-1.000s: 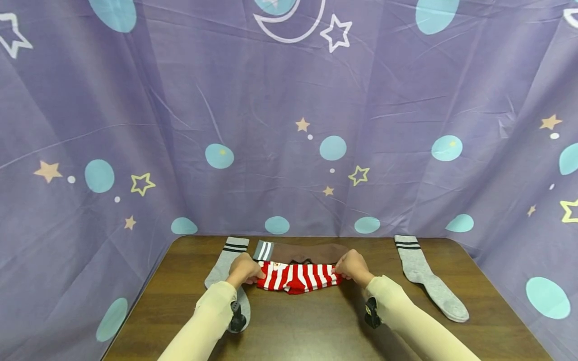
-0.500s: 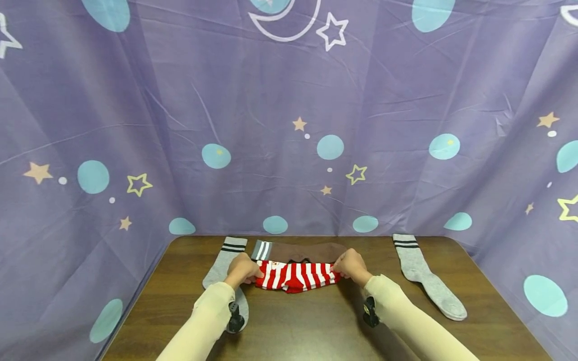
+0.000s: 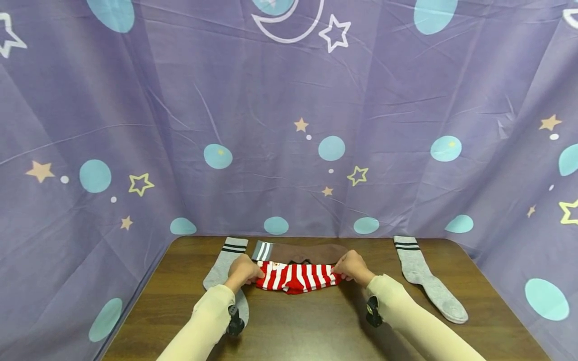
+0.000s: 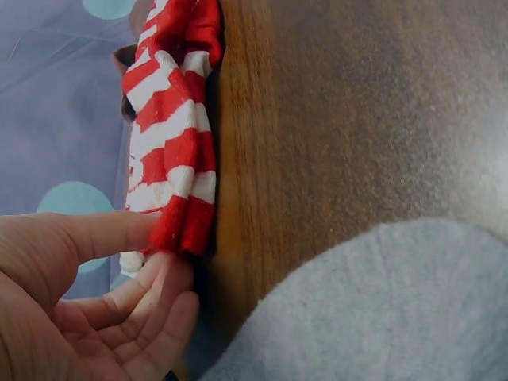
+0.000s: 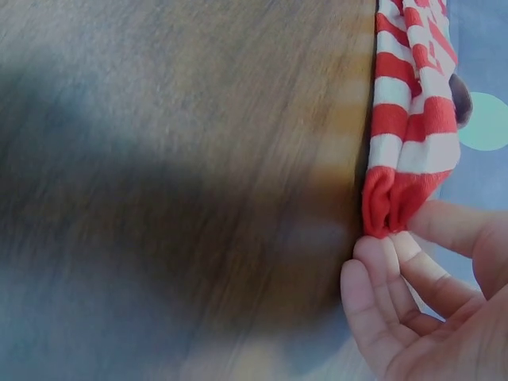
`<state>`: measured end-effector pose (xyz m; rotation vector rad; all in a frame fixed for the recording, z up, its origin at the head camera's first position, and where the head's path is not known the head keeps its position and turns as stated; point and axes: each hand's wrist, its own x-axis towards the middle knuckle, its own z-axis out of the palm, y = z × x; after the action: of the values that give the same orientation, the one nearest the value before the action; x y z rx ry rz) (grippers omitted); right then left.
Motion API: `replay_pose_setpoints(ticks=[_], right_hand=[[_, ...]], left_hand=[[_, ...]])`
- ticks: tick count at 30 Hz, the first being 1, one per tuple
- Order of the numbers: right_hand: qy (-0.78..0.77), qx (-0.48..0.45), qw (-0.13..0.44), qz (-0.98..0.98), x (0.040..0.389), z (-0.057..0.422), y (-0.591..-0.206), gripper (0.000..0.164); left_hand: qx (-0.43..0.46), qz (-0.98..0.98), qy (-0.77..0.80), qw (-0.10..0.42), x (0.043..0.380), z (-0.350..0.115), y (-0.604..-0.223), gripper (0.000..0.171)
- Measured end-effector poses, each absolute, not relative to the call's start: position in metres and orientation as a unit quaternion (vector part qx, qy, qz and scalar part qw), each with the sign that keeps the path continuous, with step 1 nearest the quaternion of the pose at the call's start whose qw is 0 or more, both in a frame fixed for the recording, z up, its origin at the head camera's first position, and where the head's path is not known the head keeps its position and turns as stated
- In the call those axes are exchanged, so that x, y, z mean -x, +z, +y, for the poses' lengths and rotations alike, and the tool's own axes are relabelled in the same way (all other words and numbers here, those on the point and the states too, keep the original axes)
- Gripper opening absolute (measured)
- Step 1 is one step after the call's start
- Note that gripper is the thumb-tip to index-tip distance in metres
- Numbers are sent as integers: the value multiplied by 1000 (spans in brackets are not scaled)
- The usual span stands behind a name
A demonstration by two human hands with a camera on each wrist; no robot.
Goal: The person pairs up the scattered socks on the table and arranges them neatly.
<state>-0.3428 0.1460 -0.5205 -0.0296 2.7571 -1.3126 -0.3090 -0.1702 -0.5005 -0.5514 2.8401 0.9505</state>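
Note:
A red-and-white striped sock (image 3: 298, 277) lies sideways across the middle of the table, stretched between both hands. My left hand (image 3: 244, 268) pinches its left end between thumb and fingers, as the left wrist view shows on the sock's red edge (image 4: 168, 230). At the other end, my right hand (image 3: 353, 265) pinches the red tip (image 5: 397, 194) in the same way. Just behind the striped sock lies a brown sock (image 3: 311, 251) with a grey, white-striped cuff. Beneath my left wrist a grey sock (image 3: 219, 268) is partly covered by the hand and forearm.
Another grey sock (image 3: 420, 273) with black cuff stripes lies on the right side of the brown wooden table (image 3: 307, 326). A purple curtain (image 3: 271, 100) with stars and dots hangs behind the table's back edge.
The whole head view shifts slightly. Both hands stay on the striped sock's ends, and the socks keep their places.

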Motion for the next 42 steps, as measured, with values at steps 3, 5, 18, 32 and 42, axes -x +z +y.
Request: replay_pose_setpoints(ticks=[3, 5, 18, 32, 42], right_hand=[[-432, 13, 57, 900, 342, 149, -518, 10], [-429, 16, 67, 901, 341, 151, -517, 10], [-425, 20, 132, 895, 350, 195, -482, 18], [-453, 11, 161, 877, 368, 269, -427, 29], [-476, -21, 183, 860, 374, 330, -420, 40]], left_hand=[[174, 939, 296, 38, 309, -168, -498, 29], [166, 943, 287, 27, 309, -168, -497, 29], [158, 936, 305, -81, 313, -130, -482, 61], [69, 792, 605, -47, 325, -20, -471, 59], [21, 593, 784, 182, 326, 65, -489, 59]])
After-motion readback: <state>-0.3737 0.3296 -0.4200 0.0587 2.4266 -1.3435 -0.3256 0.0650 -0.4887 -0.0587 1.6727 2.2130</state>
